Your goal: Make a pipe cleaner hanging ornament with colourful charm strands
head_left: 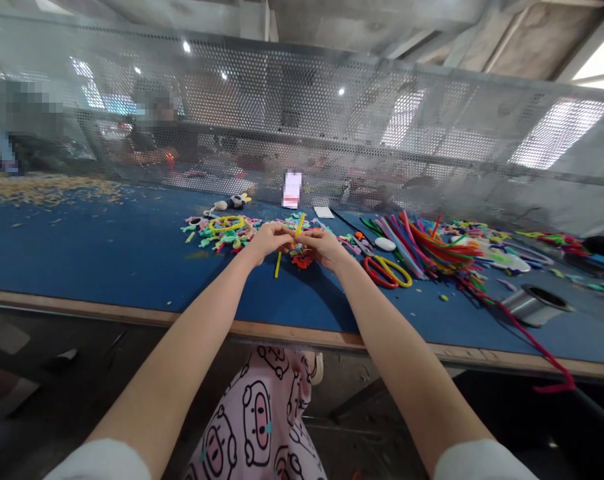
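Holds a yellow strip [301, 223] at a tilt between left hand [272, 240] and right hand [323, 244], above the blue tabletop [132, 250], well in from its front edge. Keeps the grip of each hand clamped on the strip, with thumb and fingertips together. Sticks out above the fingers at one end and shows yellow again below the left hand, perhaps as the same strip, perhaps as a second; too covered by the fingers to say.

Looks partway through, judging by the things around. Seems to be under shaping at the fingertips, with no finished form to be seen there. Has a heap of small coloured pieces [227, 237] just behind and to the left of the hands, many apparently bent or twisted into shape, with a yellow ring [225, 218] on top. Has also an orange-red piece [302, 263] just beneath the hands.

Appears to have plenty remaining: to the right, includes a spread bundle of long strips [422, 243] in many colours, seemingly unworked. Shows scissors [388, 269] lying free between the right hand and that bundle, touched by neither hand, near a white oval piece [385, 244]. Farther right, near the front edge, includes a metal spool [529, 307].
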The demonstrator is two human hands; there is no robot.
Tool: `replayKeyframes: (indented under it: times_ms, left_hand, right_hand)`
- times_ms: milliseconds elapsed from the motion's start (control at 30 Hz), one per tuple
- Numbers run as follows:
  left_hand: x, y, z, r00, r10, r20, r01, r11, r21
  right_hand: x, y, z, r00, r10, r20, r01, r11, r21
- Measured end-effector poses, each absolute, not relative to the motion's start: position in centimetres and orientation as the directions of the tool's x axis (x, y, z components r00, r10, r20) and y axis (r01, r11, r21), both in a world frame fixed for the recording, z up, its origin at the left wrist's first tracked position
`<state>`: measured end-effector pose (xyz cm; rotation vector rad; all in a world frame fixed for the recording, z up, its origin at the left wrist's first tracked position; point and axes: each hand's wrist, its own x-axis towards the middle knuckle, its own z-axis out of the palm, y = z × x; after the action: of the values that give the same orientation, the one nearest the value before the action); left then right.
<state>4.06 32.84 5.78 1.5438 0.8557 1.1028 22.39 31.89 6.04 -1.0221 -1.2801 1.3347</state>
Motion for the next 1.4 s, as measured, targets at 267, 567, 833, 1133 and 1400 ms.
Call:
replayKeyframes:
  times_ms: [267, 567, 833, 1133, 1400]
  left_hand:
    - [4.2, 33.0, 5.6, 0.271, 0.865, 0.422, 0.141, -0.469, 0.872]
    - [4.4, 33.3, 5.3, 0.194, 0.818, 0.541, 0.116, -0.567, 0.816]
    - [3.3, 33.0, 5.7, 0.271, 0.458, 0.847, 0.508, -0.815, 0.278]
    - [3.5, 33.1, 5.6, 0.289, 0.497, 0.818, 0.499, -0.807, 0.314]
    - [3.8, 33.1, 5.6, 0.309, 0.587, 0.748, 0.416, -0.791, 0.448]
  right_hand:
    - [22.5, 32.2, 5.9, -0.156, 0.985, 0.080, 0.044, 0.088, -0.995]
    - [22.4, 32.0, 6.2, -0.154, 0.984, 0.094, 0.117, 0.112, -0.987]
    - [22.2, 31.1, 6.9, -0.238, 0.971, 0.015, -0.008, 0.014, -1.000]
    - [22.2, 30.9, 7.1, -0.293, 0.954, 0.066, -0.051, 0.054, -0.997]
    - [22.3, 31.0, 7.1, -0.342, 0.938, 0.058, -0.058, 0.040, -0.997]
